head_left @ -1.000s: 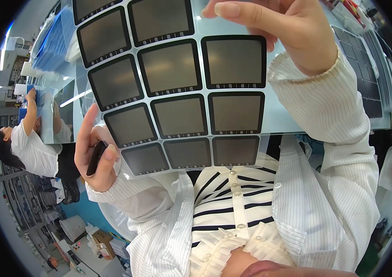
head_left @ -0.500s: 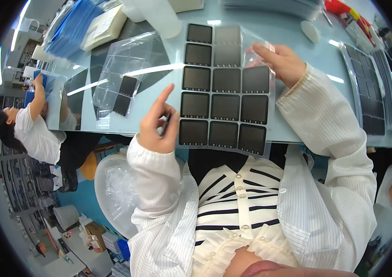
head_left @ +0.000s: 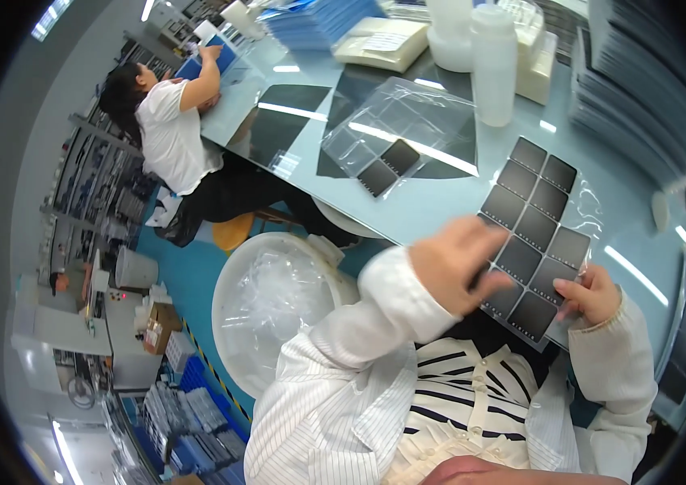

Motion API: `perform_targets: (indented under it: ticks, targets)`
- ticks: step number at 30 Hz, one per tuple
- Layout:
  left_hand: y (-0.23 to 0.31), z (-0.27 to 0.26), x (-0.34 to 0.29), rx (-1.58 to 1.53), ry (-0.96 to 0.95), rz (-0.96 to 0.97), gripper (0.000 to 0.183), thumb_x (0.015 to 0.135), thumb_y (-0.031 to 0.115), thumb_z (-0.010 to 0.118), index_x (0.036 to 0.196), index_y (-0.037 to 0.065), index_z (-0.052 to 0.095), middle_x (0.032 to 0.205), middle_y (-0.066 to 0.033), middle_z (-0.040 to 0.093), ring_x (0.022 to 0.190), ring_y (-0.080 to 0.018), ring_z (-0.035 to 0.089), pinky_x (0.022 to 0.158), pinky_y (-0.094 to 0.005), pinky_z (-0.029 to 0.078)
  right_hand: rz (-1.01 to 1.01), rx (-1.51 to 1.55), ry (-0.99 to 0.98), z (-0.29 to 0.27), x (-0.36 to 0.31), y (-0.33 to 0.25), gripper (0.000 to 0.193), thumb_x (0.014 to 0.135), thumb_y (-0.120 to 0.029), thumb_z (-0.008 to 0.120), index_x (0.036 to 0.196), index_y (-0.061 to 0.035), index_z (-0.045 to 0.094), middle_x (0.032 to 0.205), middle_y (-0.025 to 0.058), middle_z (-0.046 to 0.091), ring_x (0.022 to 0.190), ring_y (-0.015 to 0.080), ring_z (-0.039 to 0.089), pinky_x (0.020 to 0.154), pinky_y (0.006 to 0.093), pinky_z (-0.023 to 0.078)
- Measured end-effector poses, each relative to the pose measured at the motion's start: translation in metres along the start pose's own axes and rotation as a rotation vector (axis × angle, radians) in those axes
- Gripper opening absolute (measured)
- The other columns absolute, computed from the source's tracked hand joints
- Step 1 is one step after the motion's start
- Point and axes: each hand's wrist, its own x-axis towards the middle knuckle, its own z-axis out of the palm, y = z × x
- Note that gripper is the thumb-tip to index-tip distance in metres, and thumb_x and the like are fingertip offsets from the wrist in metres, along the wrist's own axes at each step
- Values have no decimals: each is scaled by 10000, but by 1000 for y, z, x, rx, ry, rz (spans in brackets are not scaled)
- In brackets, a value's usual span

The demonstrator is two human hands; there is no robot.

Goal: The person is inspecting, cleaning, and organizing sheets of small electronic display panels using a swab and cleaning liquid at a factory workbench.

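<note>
A clear pocketed plastic sheet (head_left: 595,212) overhangs the table's near edge, with dark rectangular panels (head_left: 538,227) in several of its pockets. My right hand (head_left: 593,297) is closed on its near right edge, thumb on top. Over its left side my left hand (head_left: 460,263) is blurred by motion, fingers bent, with a thin dark piece between thumb and fingers. That piece is mostly hidden. Left of my hands on the table lies a second clear pocketed sheet (head_left: 407,121), holding two dark panels (head_left: 389,167).
A white bin (head_left: 234,323) of crumpled clear plastic stands below the table's edge. White bottles (head_left: 494,73) and blue stacked sheets (head_left: 310,24) line the far side. A tall grey stack (head_left: 642,97) rises at right. Another person (head_left: 169,121) works at far left.
My view has turned leftward. My left hand has moved over the pocketed sheet. My right hand has shifted from the sheet's upper right to its near right edge.
</note>
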Motion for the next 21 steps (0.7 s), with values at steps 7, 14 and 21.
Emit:
perform_targets:
  ticks: [7, 14, 21]
  targets:
    - [17, 49, 8, 2, -467, 238, 642, 699, 276, 745, 1195, -13, 458, 1129, -172, 441, 960, -306, 515, 766, -353, 492, -10, 42, 28, -15, 3, 15, 197, 834, -101, 612, 986, 21, 579, 808, 73, 645, 624, 141, 630, 487, 245, 520]
    - [13, 53, 15, 76, -498, 366, 605, 688, 277, 733, 1119, -76, 497, 1076, -164, 471, 908, -276, 515, 714, -328, 492, 15, 112, 50, -3, 3, 3, 164, 832, -146, 637, 828, 1, 564, 757, 85, 630, 542, 159, 605, 455, 256, 520]
    - [16, 71, 20, 253, -85, 659, 179, 691, 116, 594, 789, -31, 617, 833, -119, 504, 777, -220, 507, 534, -278, 391, 87, 236, 113, -13, 3, 8, 203, 852, -146, 615, 745, -5, 515, 630, 89, 592, 404, 164, 533, 362, 258, 435]
